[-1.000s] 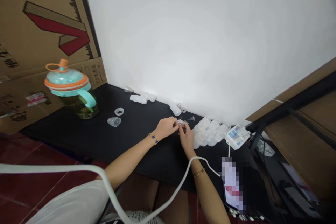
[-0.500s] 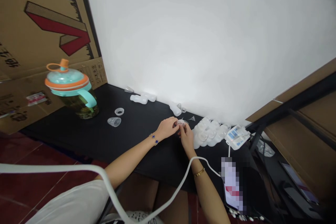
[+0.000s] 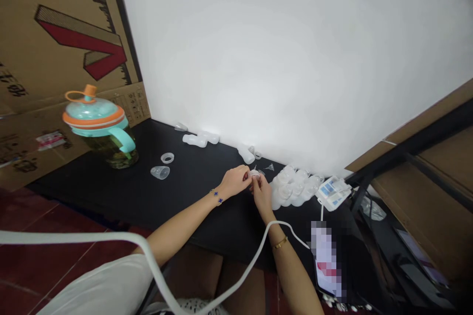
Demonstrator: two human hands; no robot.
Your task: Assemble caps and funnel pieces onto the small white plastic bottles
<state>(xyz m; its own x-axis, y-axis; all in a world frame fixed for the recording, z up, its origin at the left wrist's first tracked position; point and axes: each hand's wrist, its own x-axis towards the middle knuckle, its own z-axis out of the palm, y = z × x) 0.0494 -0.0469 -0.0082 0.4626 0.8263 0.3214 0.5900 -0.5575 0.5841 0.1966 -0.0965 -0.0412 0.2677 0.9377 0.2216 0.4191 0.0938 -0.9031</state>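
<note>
Both hands meet on a small clear plastic piece [image 3: 254, 173]: left hand [image 3: 233, 181] and right hand [image 3: 261, 191] each have a narrow pinching grip on it. Just right sits a cluster of clear cups [image 3: 293, 187]; left, the black surface [image 3: 185, 192] lies open.

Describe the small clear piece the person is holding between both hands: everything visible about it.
The small clear piece looks like translucent, whitish plastic, rounded and ring- or cap-like, though it is too small and too covered to tell its exact shape. It is pinched between the fingertips of the left hand and the right hand, held just above the black table, near the wall. A cluster of similar clear plastic parts lies just to its right, apart from it. Fingers hide most of its edges.
</note>
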